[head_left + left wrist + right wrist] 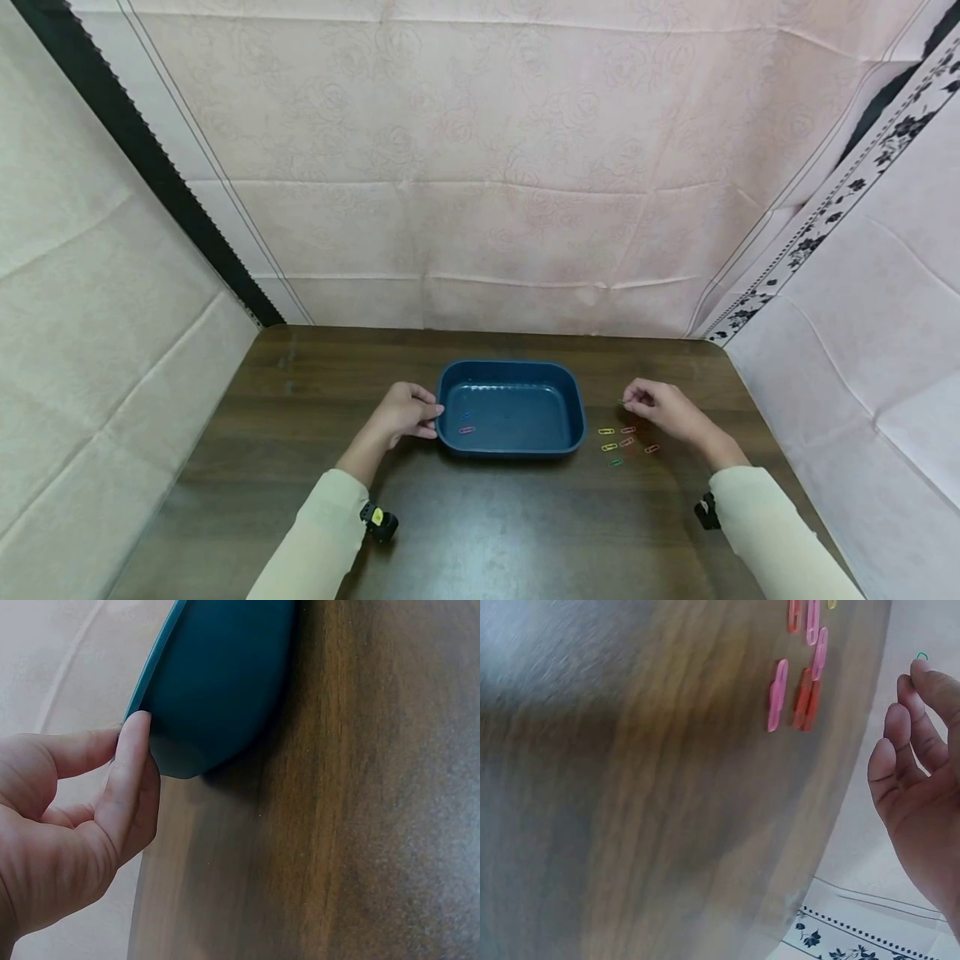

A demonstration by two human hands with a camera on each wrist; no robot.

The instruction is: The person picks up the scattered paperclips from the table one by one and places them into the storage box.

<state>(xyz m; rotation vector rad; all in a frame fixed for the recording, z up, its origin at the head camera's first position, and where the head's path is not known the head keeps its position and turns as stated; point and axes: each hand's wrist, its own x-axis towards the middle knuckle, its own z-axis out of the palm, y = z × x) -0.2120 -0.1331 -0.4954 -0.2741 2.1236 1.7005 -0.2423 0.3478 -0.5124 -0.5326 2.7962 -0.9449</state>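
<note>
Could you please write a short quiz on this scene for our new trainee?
1. True or false: the person's left hand pinches the edge of the dark blue, rounded rectangular tray.
2. Multiple choice: what colour is the small looped clip pinched in the right hand?
A. Pink
B. Green
C. Yellow
3. Fill in the blank: the loose, small coloured clips lie on the brown wood-grained table, to the person's ____ of the tray.

Key: 1. True. 2. B. 3. Right.
</note>
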